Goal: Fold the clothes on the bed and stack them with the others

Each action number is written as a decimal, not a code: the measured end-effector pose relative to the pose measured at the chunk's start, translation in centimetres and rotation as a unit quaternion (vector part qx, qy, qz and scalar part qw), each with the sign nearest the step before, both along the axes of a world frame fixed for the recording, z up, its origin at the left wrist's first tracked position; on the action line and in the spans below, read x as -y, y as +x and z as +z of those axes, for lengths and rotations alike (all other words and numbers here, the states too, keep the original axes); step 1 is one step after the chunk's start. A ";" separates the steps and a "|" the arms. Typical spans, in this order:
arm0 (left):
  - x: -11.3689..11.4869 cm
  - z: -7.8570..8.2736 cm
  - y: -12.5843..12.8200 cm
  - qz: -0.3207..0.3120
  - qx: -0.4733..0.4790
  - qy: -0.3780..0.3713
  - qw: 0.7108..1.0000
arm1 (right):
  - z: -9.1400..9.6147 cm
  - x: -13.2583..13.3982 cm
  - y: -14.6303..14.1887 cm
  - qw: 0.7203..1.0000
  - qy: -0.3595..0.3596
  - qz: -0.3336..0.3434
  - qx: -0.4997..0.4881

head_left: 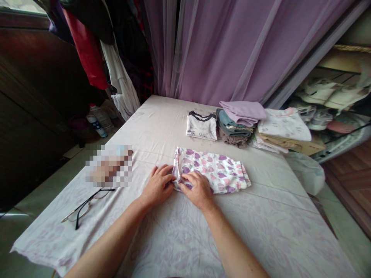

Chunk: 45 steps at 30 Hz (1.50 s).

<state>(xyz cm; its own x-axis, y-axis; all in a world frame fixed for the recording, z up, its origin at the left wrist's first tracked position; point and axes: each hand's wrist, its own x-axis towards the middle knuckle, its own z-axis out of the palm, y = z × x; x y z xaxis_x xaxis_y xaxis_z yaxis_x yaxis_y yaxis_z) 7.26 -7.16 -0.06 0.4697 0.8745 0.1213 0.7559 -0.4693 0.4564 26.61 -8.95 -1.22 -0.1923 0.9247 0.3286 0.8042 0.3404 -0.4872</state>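
Observation:
A small white garment with purple and pink hearts (214, 170) lies on the pale cloth-covered table (162, 127), partly folded. My left hand (158, 185) pinches its left edge with curled fingers. My right hand (197, 188) rests on the garment's near left corner, fingers closed on the fabric. Both hands meet at that end.
Behind lie a folded white shirt with dark trim (202, 125) and stacks of folded clothes (240, 123), (285, 131). Eyeglasses (84, 206) lie at the left, near a blurred object (110, 165). Purple curtains (232, 46) hang at the back, hanging clothes (87, 46) at the left, shelves (333, 100) at the right.

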 end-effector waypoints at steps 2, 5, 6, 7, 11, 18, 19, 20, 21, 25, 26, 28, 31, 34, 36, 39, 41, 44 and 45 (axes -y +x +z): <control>-0.1 0.2 -0.1 -0.018 -0.002 -0.014 1.000 | 0.0 0.0 0.0 1.000 -0.003 -0.004 0.002; -0.2 0.3 -0.3 -0.028 0.012 -0.034 0.999 | 0.0 0.1 0.0 1.000 -0.003 -0.003 0.005; -0.3 0.3 -0.4 -0.025 0.020 -0.038 0.999 | 0.0 0.1 0.0 1.000 -0.003 0.000 0.005; -0.3 0.2 -0.3 -0.021 0.029 -0.038 0.999 | 0.1 0.1 0.0 1.000 -0.002 0.002 0.004; -0.5 0.0 -0.2 -0.010 0.061 -0.023 0.998 | 0.1 0.1 0.1 1.000 -0.004 0.005 -0.002; -0.8 0.1 -0.1 0.004 0.086 -0.014 0.996 | 0.0 0.1 0.4 1.000 -0.008 0.016 -0.023; -0.8 0.0 -0.1 0.007 0.092 -0.014 0.996 | 0.0 0.1 0.5 0.999 -0.007 0.017 -0.028; -0.8 0.0 0.0 0.012 0.098 -0.014 0.995 | 0.0 0.1 0.5 0.999 -0.006 0.018 -0.034; -0.8 -0.1 0.0 0.018 0.105 -0.014 0.994 | -0.1 0.1 0.5 0.999 -0.005 0.019 -0.038; -0.7 -0.1 0.2 0.040 0.124 -0.013 0.991 | -0.2 0.1 0.6 0.999 -0.006 0.018 -0.046; -0.7 -0.1 0.2 0.042 0.126 -0.013 0.991 | -0.2 0.1 0.6 0.999 -0.008 0.019 -0.045; -0.7 0.1 0.2 0.042 0.125 -0.013 0.991 | -0.1 0.1 0.6 0.999 -0.014 0.022 -0.041; -0.7 0.2 0.2 0.035 0.111 -0.008 0.993 | 0.0 0.0 0.6 0.999 -0.018 0.023 -0.039; -0.7 0.2 0.1 0.034 0.086 0.008 0.996 | -0.1 0.0 0.6 0.999 -0.018 0.017 -0.032; -0.6 0.0 0.2 0.029 0.058 0.019 0.998 | -0.2 0.1 0.5 0.999 -0.016 0.014 -0.025; -0.7 -0.4 0.3 0.010 0.007 0.026 1.000 | -0.3 0.2 0.3 0.999 -0.008 0.012 -0.030; -0.7 -0.5 0.3 0.004 -0.017 0.026 0.999 | 0.0 0.1 0.4 0.998 0.005 0.018 -0.058; -0.8 -0.4 0.4 0.002 -0.032 0.026 0.999 | 0.8 -0.4 1.4 0.995 0.037 0.010 -0.092; -0.8 -0.4 0.4 0.000 -0.032 0.027 0.999 | 1.1 -0.7 2.1 0.995 0.048 -0.004 -0.086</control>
